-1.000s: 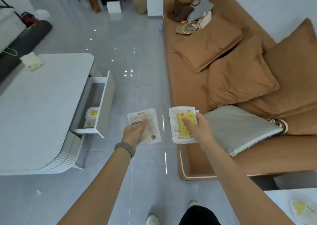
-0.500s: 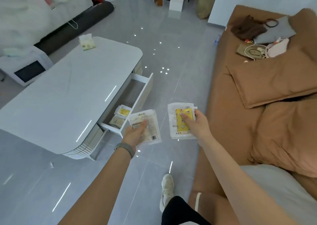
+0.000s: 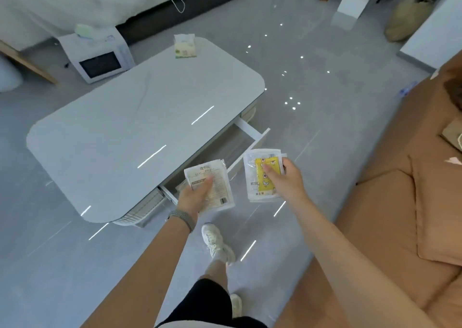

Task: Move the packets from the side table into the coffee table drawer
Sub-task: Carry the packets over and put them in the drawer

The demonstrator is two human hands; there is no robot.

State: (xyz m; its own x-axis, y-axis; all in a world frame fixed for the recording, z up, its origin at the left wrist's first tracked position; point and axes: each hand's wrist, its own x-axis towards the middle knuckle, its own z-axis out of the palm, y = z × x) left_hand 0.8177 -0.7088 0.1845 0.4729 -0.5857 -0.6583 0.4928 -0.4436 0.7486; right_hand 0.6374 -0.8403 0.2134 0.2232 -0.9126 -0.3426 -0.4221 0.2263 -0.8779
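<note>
Closer now than half a second back: the left hand [image 3: 193,197] pinches the pale flat printed packet [image 3: 210,188], thumb on top, right over the near end of the open white coffee table drawer [image 3: 252,137], which lay off to its left before. Just right of it, the right hand [image 3: 285,180] grips the clear packet with the yellow insert [image 3: 260,175], above grey floor beside the drawer front

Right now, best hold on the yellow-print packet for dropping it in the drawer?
Keep the pinch on the yellow-print packet's right edge, coming from the right, as the right hand does now: it is flat and thin, so thumb on top with fingers beneath suits it. That probably leaves its free left side leading toward the open drawer.
</note>
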